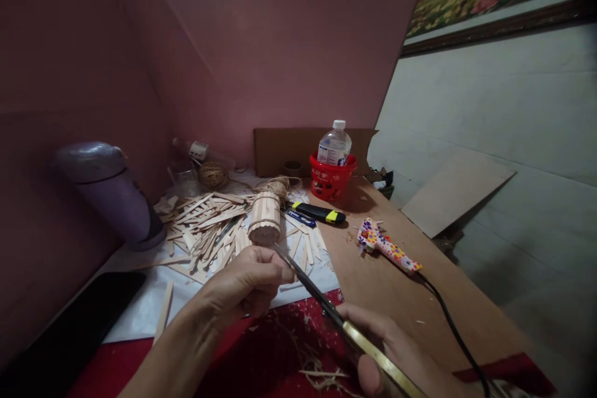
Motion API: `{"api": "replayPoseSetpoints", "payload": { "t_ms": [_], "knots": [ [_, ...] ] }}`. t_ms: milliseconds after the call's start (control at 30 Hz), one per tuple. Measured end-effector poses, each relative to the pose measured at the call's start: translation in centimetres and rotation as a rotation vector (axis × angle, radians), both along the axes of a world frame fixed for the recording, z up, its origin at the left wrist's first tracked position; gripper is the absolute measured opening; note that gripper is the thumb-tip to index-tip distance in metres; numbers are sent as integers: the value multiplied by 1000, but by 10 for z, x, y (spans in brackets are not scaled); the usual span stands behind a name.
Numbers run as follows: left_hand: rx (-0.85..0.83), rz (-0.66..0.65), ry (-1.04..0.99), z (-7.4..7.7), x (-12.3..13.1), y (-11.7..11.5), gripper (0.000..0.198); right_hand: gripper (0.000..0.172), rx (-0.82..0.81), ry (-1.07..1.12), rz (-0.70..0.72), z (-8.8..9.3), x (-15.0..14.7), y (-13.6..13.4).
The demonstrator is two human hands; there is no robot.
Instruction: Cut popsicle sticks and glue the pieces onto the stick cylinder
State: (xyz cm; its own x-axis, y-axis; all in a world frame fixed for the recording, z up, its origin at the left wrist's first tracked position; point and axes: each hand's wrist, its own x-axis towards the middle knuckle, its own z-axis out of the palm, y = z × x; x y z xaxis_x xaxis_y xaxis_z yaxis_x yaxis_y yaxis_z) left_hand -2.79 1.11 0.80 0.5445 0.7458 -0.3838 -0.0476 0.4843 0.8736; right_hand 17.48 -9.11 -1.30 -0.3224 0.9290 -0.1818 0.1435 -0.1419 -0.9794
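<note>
My left hand is closed in a pinch beside the blade tips of a pair of scissors. What its fingers hold, if anything, is too small to make out. The scissors have dark blades and brass-coloured handles, and my right hand grips those handles at lower right. Just beyond my left hand is a small barrel made of wooden craft sticks, its flat end partly facing me. Whether my left fingers touch the barrel I cannot tell. Loose craft sticks lie heaped to its left on white paper.
A black-and-yellow utility knife lies right of the barrel. Behind it, a red bucket holds a plastic bottle. A flower-patterned glue gun trails a black cord. At left stand a purple flask and twine ball.
</note>
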Motion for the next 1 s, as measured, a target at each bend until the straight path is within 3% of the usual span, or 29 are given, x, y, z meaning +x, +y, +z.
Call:
{"api": "replayPoseSetpoints", "payload": {
  "t_ms": [500,667,1000],
  "knots": [
    [27,37,36,-2,1,0,22,74,-43,2,29,7,0,3],
    [27,44,25,2,3,-2,22,62,13,-19,28,9,-4,3],
    [87,33,10,3,4,-5,21,56,98,-89,63,-11,1,4]
  ]
}}
